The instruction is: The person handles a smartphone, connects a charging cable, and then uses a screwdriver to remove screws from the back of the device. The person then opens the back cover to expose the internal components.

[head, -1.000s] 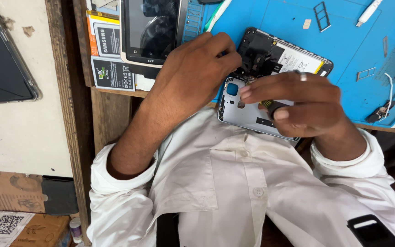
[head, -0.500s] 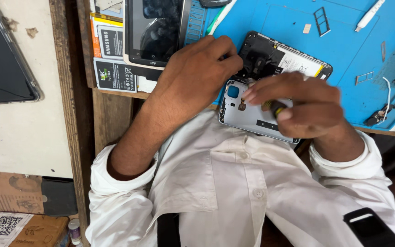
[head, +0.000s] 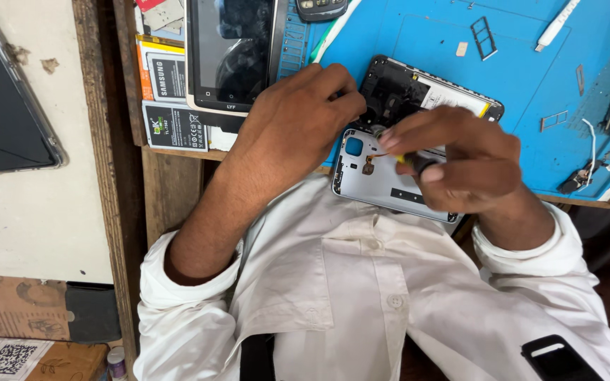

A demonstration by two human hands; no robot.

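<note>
Head view, person at a wooden workbench (head: pixel 171 190) covered by a blue repair mat (head: pixel 531 85).

Left hand (head: pixel 298 123): fingers curled, tips pressed on the opened smartphone (head: pixel 418 92), which lies on the mat near its front edge, internals facing up.

Right hand (head: pixel 460 162): fingers pinched narrow around a small dark-and-yellow tool (head: pixel 412 162), probably a screwdriver; its tip is hidden by blur. The hand rests over the silver back cover (head: pixel 383 180), which overhangs the bench's front edge, just beside the opened phone and touching it.

Also on the mat: a tablet (head: pixel 231 49) at the left edge, a SIM tray (head: pixel 485 37) and a white spudger (head: pixel 555 25) toward the far edge.
</note>
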